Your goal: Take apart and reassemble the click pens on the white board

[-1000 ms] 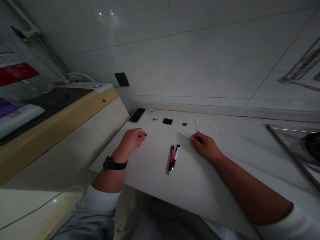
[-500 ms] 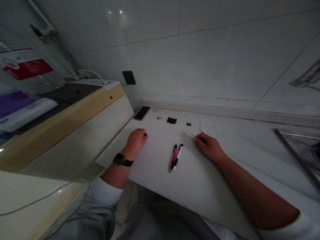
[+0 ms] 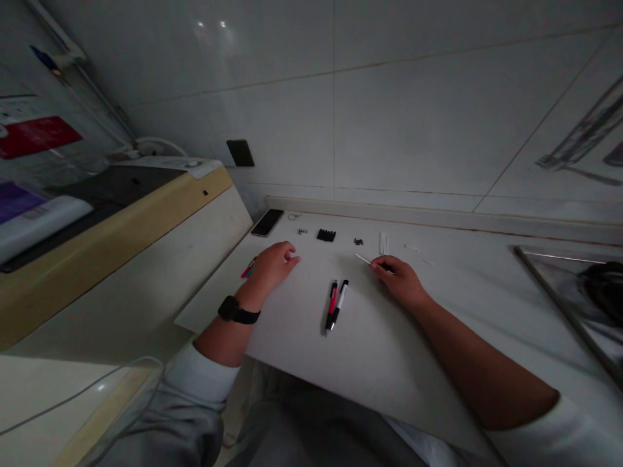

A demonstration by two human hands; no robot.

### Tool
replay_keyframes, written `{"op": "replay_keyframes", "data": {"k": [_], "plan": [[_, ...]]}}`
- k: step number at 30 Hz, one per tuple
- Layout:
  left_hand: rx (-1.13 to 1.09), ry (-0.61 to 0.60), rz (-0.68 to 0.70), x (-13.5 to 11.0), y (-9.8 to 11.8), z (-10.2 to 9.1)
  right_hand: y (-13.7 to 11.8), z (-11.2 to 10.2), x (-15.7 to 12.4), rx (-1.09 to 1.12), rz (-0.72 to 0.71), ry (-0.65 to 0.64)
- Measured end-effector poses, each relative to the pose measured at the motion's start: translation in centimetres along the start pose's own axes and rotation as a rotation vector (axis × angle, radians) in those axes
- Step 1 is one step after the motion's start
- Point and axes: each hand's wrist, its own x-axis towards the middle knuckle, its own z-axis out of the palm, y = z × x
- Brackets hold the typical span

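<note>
My left hand [image 3: 275,266], with a black watch at the wrist, hovers over the left of the white counter with thumb and fingers apart, and nothing shows between them. Partly hidden behind it lie red and teal pens [image 3: 248,268]. My right hand [image 3: 398,279] pinches a thin white pen refill [image 3: 362,258] pointing left. Between the hands lie a red pen [image 3: 332,298] and a white pen [image 3: 342,297], their tips close together. Beyond are small springs [image 3: 302,231], several black rubber grips [image 3: 326,235], small dark pieces [image 3: 359,241] and several white refills [image 3: 384,243].
A phone [image 3: 267,222] lies at the counter's back left corner, beside a tall cream appliance [image 3: 214,240]. Small clear bits [image 3: 413,248] lie right of the refills. A metal-rimmed sink or stove [image 3: 549,292] borders the right. The tiled wall [image 3: 389,130] rises behind.
My left hand has opened from a pinch on a small black piece, which no longer shows. The red and teal pens behind it came into view. My right hand still holds the refill.
</note>
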Motion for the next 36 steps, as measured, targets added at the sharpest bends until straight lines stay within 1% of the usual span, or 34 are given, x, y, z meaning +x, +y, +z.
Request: {"op": "replay_keyframes", "data": {"k": [2,3,7,10,12,15,18,22,26,30,33,35,36], "plan": [[-0.128,-0.011,0.067,1.0,2.4,0.2,-0.5,0.0,-0.1,0.098,0.042,0.004],[-0.195,-0.036,0.099,1.5,3.6,0.5,-0.8,0.0,-0.1,0.149,0.064,0.004],[-0.455,-0.155,0.214,2.8,8.4,2.7,-1.5,0.2,-0.4,0.372,0.114,0.029],[-0.542,-0.25,0.231,2.9,10.9,4.9,-1.5,0.5,-0.4,0.511,0.125,0.048],[-0.558,-0.281,0.228,2.8,11.6,6.3,-1.4,0.7,-0.4,0.579,0.139,0.065],[-0.581,-0.252,0.257,2.5,11.8,8.0,-1.6,0.9,-0.5,0.651,0.142,0.088],[-0.638,-0.204,0.282,2.4,11.6,8.8,-2.0,1.2,-0.6,0.678,0.12,0.086],[-0.686,-0.16,0.312,2.2,11.4,8.6,-2.3,1.7,-0.4,0.671,0.123,0.099],[-0.688,-0.115,0.301,2.0,11.4,8.3,-2.2,2.4,-0.1,0.651,0.123,0.126],[-0.691,-0.111,0.296,2.0,11.4,8.6,-2.4,3.1,-0.1,0.591,0.095,0.119],[-0.687,-0.121,0.274,2.1,11.3,8.7,-2.5,3.4,-0.2,0.504,0.028,0.11],[-0.688,-0.116,0.24,2.2,11.0,8.8,-2.5,2.9,-0.1,0.404,-0.028,0.114],[-0.692,-0.111,0.219,2.3,10.8,8.8,-2.5,2.2,0.1,0.335,-0.053,0.128]]}}
